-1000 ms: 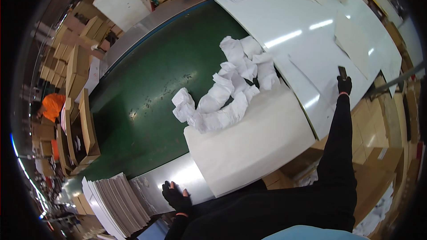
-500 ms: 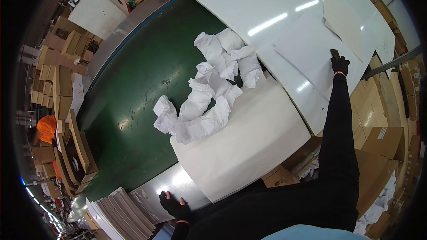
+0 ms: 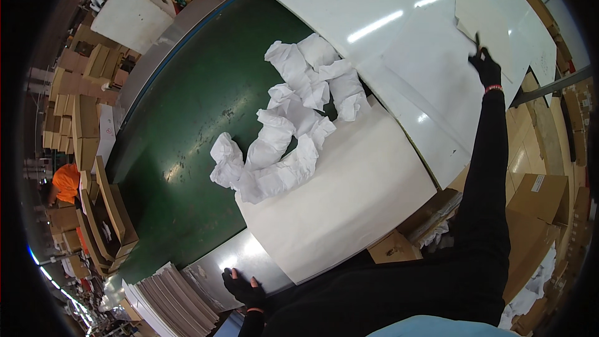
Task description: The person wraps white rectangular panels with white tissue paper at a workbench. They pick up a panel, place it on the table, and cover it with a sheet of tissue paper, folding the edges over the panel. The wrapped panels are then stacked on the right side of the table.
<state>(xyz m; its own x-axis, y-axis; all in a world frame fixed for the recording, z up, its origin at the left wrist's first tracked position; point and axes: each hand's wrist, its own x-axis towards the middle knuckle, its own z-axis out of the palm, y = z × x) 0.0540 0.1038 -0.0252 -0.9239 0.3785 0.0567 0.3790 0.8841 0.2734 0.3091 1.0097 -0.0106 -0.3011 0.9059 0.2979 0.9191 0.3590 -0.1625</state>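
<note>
My right hand (image 3: 486,70), in a black glove, reaches out over the white glossy tabletop (image 3: 324,0). Pinched in its fingers is a small dark flat object (image 3: 478,39), seen nearly edge-on; its kind is unclear. Under and left of this hand lies a thin white sheet (image 3: 430,75), and an off-white sheet (image 3: 477,15) is just beyond the fingers. My left hand (image 3: 243,289), in a black glove with bare fingertips, rests with fingers apart on the metal table edge (image 3: 249,256), beside a stack of paper or card (image 3: 171,299).
Crumpled white paper wads (image 3: 293,118) lie on the green belt surface (image 3: 181,131) and partly on a pile of large off-white sheets (image 3: 343,206). Cardboard boxes (image 3: 538,196) stand at right, more boxes (image 3: 87,125) at left. A person in orange (image 3: 65,181) is far left.
My right hand has moved farther away and slightly right, turning the dark object edge-on. The thin white sheet's lower part has shifted on the tabletop. My left hand has stayed put.
</note>
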